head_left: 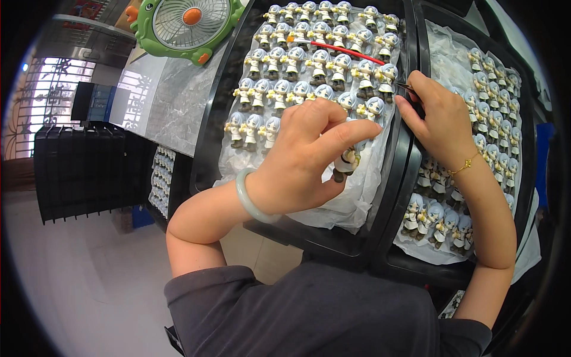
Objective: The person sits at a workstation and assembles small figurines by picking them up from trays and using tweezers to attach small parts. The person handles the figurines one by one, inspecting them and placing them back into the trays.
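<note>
My left hand [309,149], with a pale green bangle on its wrist, holds a small figurine [348,162] between thumb and fingers. That figurine has pale hair, a white outfit and dark boots; the fingers cover part of it. Below the hand spreads white tissue [345,208] in a black tray [333,243], where rows of similar figurines [319,62] lie. At the border between two trays, my right hand [434,110] is closed around a thin dark pointed tool [406,87], most of it hidden. Its tip is apart from the held figurine.
A red stick [348,52] lies across the upper rows of figurines. On the right, a second black tray [425,59] carries more figurines on tissue. A green fan [191,30] stands on the grey table at upper left. Black stacked crates [80,172] are at far left.
</note>
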The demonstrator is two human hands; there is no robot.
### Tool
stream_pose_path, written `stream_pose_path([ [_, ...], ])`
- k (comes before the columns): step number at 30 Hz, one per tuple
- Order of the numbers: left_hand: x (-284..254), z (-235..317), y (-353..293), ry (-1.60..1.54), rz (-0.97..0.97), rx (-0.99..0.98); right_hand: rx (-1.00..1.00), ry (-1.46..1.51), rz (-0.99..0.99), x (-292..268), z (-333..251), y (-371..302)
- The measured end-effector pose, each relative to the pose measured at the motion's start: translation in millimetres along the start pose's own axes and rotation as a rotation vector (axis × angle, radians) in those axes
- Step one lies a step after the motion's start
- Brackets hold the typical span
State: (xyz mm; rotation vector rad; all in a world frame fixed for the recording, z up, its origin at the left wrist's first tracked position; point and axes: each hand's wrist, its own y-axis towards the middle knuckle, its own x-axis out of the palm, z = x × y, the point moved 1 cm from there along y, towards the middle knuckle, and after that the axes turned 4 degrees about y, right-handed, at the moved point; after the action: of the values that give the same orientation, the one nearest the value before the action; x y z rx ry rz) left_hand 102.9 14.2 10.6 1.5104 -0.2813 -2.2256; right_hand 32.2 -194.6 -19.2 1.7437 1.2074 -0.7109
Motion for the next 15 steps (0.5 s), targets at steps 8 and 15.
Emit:
stream_pose_path([
  [8, 2.6, -9.4, 2.6, -0.106, -0.014, -0.115, 0.031, 0.195, 0.032, -6.7, 11.3, 2.6],
  [15, 3.9, 30.4, 73.3, -0.465, 0.107, -0.069, 0.276, 1.013, -0.117, -92.2, -14.6, -22.7],
])
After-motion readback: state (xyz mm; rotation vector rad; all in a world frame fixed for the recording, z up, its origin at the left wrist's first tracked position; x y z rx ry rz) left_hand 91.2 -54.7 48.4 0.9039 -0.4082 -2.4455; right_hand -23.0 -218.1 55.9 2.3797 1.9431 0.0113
